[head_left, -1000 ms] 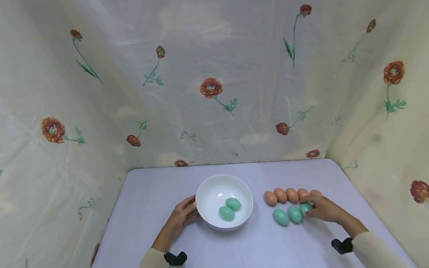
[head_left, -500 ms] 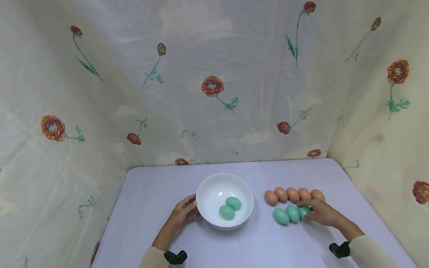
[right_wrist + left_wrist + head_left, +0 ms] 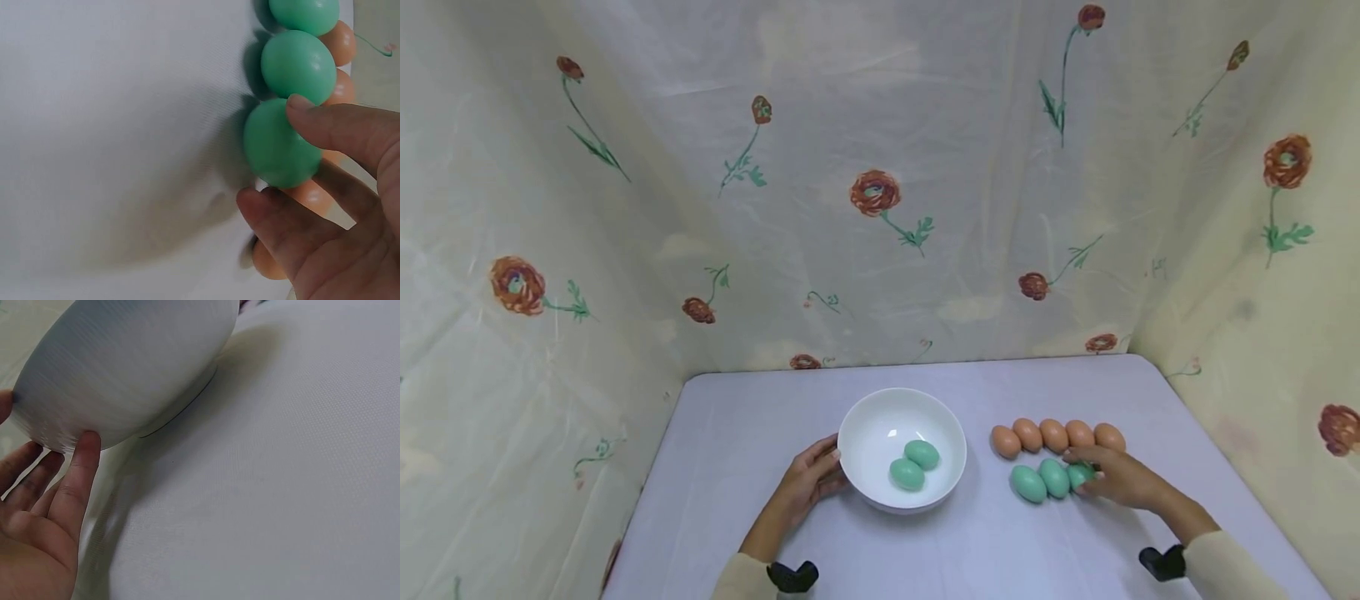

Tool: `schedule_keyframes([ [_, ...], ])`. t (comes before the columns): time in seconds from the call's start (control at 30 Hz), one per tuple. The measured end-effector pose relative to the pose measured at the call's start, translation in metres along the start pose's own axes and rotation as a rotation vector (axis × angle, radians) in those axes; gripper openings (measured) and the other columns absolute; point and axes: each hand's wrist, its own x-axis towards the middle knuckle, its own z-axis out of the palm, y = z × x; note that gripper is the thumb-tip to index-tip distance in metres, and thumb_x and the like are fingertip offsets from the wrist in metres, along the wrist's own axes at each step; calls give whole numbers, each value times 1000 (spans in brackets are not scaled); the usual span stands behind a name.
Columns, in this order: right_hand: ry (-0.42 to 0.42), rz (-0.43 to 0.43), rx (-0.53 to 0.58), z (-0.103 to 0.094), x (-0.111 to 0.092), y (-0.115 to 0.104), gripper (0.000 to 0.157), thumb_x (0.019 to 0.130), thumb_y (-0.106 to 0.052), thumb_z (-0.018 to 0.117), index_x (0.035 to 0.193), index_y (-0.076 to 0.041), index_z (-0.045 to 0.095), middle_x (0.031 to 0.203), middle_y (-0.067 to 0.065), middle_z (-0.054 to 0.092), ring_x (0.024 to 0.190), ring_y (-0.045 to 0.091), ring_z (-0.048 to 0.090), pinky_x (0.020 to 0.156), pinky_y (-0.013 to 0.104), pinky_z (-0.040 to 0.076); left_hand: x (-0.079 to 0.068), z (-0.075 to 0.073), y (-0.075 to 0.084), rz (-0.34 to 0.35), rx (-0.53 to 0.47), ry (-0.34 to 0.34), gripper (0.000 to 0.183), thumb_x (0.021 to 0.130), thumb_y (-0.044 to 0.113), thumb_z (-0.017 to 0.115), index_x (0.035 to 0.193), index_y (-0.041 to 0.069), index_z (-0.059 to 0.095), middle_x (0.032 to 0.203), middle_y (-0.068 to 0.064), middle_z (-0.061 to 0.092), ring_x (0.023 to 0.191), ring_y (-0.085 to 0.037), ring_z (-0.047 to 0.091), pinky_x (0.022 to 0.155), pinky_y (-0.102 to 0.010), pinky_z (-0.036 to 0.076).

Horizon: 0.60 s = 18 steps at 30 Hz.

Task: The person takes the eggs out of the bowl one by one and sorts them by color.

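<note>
My left hand (image 3: 808,482) rests against the outer wall of a white bowl (image 3: 867,433), its fingertips laid on the side and fairly straight in the left wrist view. Two green eggs (image 3: 907,474) lie inside the bowl. On the right, my right hand (image 3: 1116,477) has its thumb and fingers around a green egg (image 3: 278,144). In the right wrist view the thumb overlaps the top of this egg, and another fingertip sits just beside its lower end. Two more green eggs, a middle one (image 3: 1054,478) and an outer one (image 3: 1028,484), continue the row to the left.
Several brown eggs (image 3: 1054,435) form a line just behind the green row. Everything stands on a table with a pale cloth (image 3: 970,550). Flower-printed cloth (image 3: 970,125) hangs behind the table and at both sides.
The green egg at my right hand and the middle green egg have shifted slightly left, closing up the row. Over the last half second little has moved. My left hand stays at the bowl.
</note>
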Motion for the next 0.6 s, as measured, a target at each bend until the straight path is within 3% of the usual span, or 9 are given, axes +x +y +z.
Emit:
schedule_keyframes([
  [0.2, -15, 41, 24, -13, 0, -5, 42, 82, -5, 77, 120, 6, 64, 122, 29, 64, 108, 49, 62, 85, 60, 57, 1, -1, 1, 3, -2, -6, 65, 99, 30, 62, 152, 3, 37, 155, -21, 42, 122, -22, 63, 102, -42, 56],
  [0.37, -10, 101, -10, -23, 6, -12, 38, 83, -9, 77, 116, 6, 65, 111, 22, 64, 102, 44, 64, 82, 54, 59, 0, -1, 3, 7, 4, -2, 64, 100, 29, 61, 152, 3, 37, 155, -21, 42, 121, -22, 63, 101, -41, 57],
  [0.47, -21, 81, -10, -28, 13, -19, 36, 84, -6, 76, 116, 7, 65, 112, 24, 65, 104, 44, 64, 84, 56, 58, -1, 0, 3, 3, 9, 7, 64, 99, 31, 62, 152, 3, 38, 154, -21, 43, 120, -21, 64, 100, -40, 58],
  [0.6, -65, 47, 30, -33, 24, -37, 36, 89, -5, 71, 122, 7, 62, 125, 29, 65, 110, 47, 64, 88, 55, 59, -2, 0, 2, -8, 7, 10, 65, 99, 33, 63, 151, 3, 39, 152, -20, 46, 118, -20, 65, 100, -40, 58],
])
